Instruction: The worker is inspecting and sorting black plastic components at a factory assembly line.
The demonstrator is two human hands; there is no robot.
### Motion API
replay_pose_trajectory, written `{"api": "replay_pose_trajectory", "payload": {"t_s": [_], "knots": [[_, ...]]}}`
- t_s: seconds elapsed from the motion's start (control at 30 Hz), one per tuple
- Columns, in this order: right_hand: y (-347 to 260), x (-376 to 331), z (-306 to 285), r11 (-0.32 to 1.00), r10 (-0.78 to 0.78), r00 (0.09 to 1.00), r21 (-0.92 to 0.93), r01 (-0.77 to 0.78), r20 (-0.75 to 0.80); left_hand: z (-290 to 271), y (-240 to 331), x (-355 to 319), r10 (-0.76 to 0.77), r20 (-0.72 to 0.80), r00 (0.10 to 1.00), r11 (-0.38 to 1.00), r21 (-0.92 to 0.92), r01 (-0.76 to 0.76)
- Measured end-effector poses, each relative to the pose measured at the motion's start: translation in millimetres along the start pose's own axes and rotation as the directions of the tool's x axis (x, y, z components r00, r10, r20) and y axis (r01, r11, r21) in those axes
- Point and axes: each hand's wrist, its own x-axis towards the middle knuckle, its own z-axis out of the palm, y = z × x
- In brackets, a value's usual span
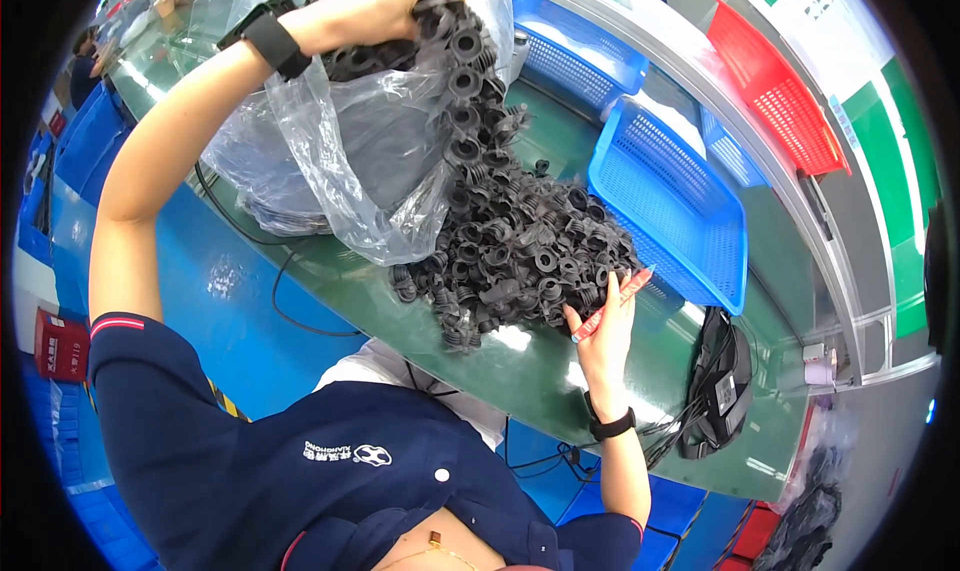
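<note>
A heap of black ribbed rubber grommets (pixel 530 241) spreads over the green table. It runs out of a clear plastic bag (pixel 350 151), which holds more of the same parts. My left hand (pixel 385 13) reaches over the bag's mouth, its fingertips hidden among the grommets there, so their grip does not show. At the heap's near right edge, my right hand (pixel 607 346) is closed on a slim red pen (pixel 618 303), held slantwise between thumb and fingers. Those fingers touch or nearly touch the outermost grommets.
An open blue basket (pixel 670 206) stands just right of the heap, with another blue basket (pixel 580 51) behind it. A red basket (pixel 780 91) is beyond the white rail. On the green table (pixel 480 381), a black device with cables (pixel 718 391) lies at the right.
</note>
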Motion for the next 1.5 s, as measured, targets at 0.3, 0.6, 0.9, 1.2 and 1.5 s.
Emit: {"api": "replay_pose_trajectory", "payload": {"t_s": [0.3, 0.6, 0.9, 1.2, 1.5], "knots": [[-0.2, 1.3, -1.9, 0.999, 0.033, 0.999, 0.026, -0.034, 0.014, -34.4, 29.0, 38.7, 0.263, -0.267, 0.927, 0.961, -0.014, -0.276], [-1.1, 3.3, -6.3, 0.998, 0.062, 0.997, 0.028, -0.064, 0.05, -43.5, 6.5, 25.6, -0.093, -0.243, 0.966, 0.989, 0.093, 0.119], [-16.8, 8.8, -21.7, 0.996, -0.031, 0.998, -0.084, 0.036, 0.06, 5.9, -40.4, -53.1, -0.058, 0.379, 0.924, 0.998, 0.05, 0.042], [-31.9, 20.8, -37.7, 0.971, 0.049, 0.998, -0.238, -0.04, 0.032, 22.8, -37.6, -65.9, -0.057, 0.381, 0.923, 0.994, 0.11, 0.016], [-21.7, 3.3, -32.4, 0.976, 0.025, 0.974, -0.217, 0.025, 0.226, 64.2, -8.1, -51.1, -0.068, 0.205, 0.976, 0.982, 0.188, 0.029]]}}
